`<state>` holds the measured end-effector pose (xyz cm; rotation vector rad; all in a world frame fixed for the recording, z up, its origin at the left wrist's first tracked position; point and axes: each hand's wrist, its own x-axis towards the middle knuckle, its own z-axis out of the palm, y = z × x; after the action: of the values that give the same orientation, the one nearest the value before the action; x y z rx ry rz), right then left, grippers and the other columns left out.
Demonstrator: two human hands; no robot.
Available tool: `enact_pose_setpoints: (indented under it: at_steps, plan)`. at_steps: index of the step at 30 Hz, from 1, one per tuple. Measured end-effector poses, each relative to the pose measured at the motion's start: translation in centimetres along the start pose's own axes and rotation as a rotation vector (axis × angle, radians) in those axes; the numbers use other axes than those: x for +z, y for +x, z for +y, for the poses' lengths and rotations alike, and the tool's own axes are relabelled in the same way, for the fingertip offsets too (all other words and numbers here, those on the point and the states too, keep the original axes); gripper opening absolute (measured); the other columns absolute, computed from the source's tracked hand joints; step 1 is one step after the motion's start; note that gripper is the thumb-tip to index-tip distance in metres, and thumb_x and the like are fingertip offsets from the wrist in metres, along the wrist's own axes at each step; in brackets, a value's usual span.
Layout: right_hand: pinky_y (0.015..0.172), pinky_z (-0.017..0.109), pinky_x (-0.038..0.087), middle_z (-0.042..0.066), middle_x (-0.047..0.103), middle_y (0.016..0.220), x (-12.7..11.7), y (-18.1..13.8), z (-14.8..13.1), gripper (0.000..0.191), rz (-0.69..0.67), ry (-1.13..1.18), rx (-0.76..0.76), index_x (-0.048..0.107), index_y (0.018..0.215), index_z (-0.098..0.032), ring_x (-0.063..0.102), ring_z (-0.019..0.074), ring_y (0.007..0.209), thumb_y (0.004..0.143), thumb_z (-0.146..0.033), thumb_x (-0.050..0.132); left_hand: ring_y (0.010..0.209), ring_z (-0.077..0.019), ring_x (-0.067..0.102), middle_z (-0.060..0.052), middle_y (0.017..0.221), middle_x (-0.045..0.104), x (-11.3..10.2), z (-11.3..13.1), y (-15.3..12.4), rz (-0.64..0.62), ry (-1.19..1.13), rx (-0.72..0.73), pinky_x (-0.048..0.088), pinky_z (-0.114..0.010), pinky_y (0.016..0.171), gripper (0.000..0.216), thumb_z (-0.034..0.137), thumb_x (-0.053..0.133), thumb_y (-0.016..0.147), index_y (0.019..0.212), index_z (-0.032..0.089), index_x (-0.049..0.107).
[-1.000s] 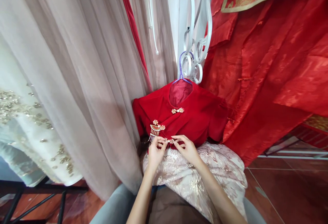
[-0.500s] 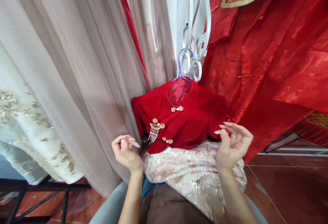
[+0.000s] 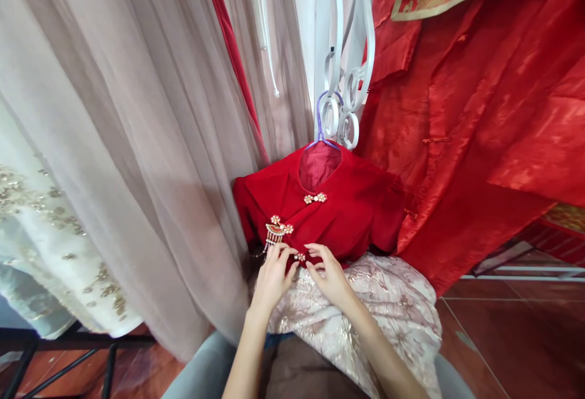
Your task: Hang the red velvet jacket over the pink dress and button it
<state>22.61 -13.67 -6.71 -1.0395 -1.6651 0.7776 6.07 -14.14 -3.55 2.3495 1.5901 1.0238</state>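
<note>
A red velvet jacket [image 3: 347,210] hangs on a purple hanger [image 3: 323,120] from a white scrolled metal stand [image 3: 350,91]. It has a pearl clasp at the collar [image 3: 315,198], a tasselled gold brooch [image 3: 275,233] and a lower pearl clasp [image 3: 300,257] at the hem. My left hand [image 3: 273,277] and my right hand [image 3: 328,275] meet at that lower clasp, fingers curled and pinching the fabric on either side of it. A pale pink brocade skirt [image 3: 388,307] spreads out below the jacket.
Sheer beige curtains [image 3: 150,143] hang at the left, with a white beaded gown [image 3: 50,247] beyond them. Red satin garments [image 3: 479,119] with gold trim hang at the right. A black metal frame [image 3: 68,350] and red floor tiles [image 3: 516,326] lie below.
Half a second ago both hands were lifted apart, palms up, away from the jacket. They have come back together at the lower clasp, as they were a second ago.
</note>
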Motion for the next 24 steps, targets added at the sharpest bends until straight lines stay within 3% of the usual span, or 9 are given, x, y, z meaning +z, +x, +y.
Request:
enact_pose_setpoints:
  at_steps: [6, 15, 19, 24]
  plan:
    - [0.078, 0.031, 0.057, 0.009, 0.058, 0.106, 1.1, -0.4, 1.0, 0.031, -0.029, 0.08, 0.042, 0.051, 0.117, -0.021, 0.06, 0.0175, 0.1, 0.085, -0.019, 0.048, 0.093, -0.0206, 0.055, -0.005, 0.096, 0.057, 0.6, -1.6, -0.2, -0.019, 0.001, 0.024, 0.05, -0.034, 0.083, 0.014, 0.022, 0.057, 0.085, 0.098, 0.022, 0.06]
    - [0.078, 0.032, 0.056, 0.008, 0.061, 0.105, 1.1, -0.2, 1.0, 0.029, -0.028, 0.109, 0.079, 0.054, 0.113, -0.022, 0.062, 0.0168, 0.095, 0.085, -0.02, 0.049, 0.088, -0.0179, 0.061, -0.004, 0.091, 0.065, 1.8, -2.1, -0.4, 0.018, -0.114, 0.031, 0.051, -0.032, 0.081, 0.009, 0.018, 0.053, 0.089, 0.095, 0.019, 0.06]
    - [0.075, 0.03, 0.056, 0.007, 0.062, 0.099, 1.0, -0.1, 1.2, 0.028, -0.017, 0.11, 0.093, 0.057, 0.11, -0.021, 0.063, 0.0158, 0.089, 0.083, -0.02, 0.049, 0.086, -0.0165, 0.063, -0.003, 0.088, 0.067, 2.2, -2.2, -0.4, 0.061, -0.223, -0.011, 0.052, -0.031, 0.08, 0.008, 0.024, 0.058, 0.087, 0.09, 0.019, 0.063]
    - [0.07, 0.028, 0.055, 0.005, 0.062, 0.092, 1.1, 0.0, 1.2, 0.022, -0.005, 0.104, 0.097, 0.059, 0.103, -0.021, 0.064, 0.0147, 0.081, 0.083, -0.023, 0.051, 0.081, -0.0153, 0.064, -0.003, 0.086, 0.067, 2.3, -2.2, -0.4, 0.029, -0.328, -0.097, 0.055, -0.029, 0.076, 0.014, 0.032, 0.061, 0.085, 0.087, 0.018, 0.065]
